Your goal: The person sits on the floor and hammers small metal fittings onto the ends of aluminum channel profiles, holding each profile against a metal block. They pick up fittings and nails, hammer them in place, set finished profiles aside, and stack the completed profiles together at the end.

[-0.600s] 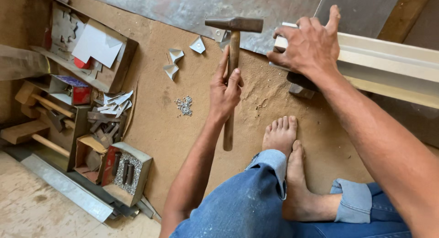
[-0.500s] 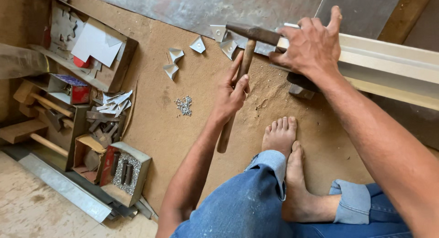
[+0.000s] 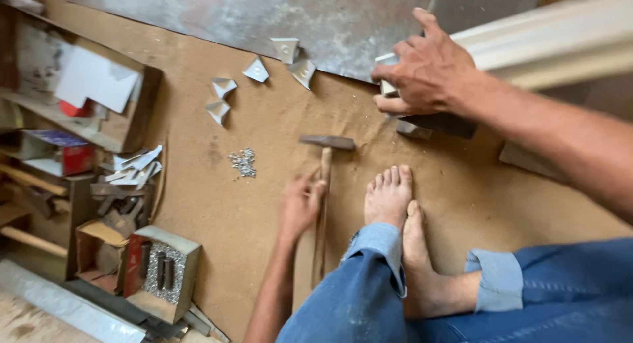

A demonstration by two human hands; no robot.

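At centre frame, left hand [image 3: 300, 204] blurred, fingers loosely curled at the wooden handle of the hammer [image 3: 324, 185], resting on it rather than clearly gripping; hard to tell through the blur. Hammer lying flat on the brown board [image 3: 250, 211], steel head pointing towards the upper centre, handle running down beside the bare feet [image 3: 395, 204]. Upper right, right hand [image 3: 422, 69] spread wide, palm down, fingers pressing a small metal block [image 3: 389, 86] at the end of a pale moulding [image 3: 547, 43]. Lower left, open box [image 3: 165, 274] packed with small nails plus dark cylinders. Upper left, wooden tray [image 3: 132, 119] holding white paper. Loose nail pile [image 3: 243, 162] left of the hammer.
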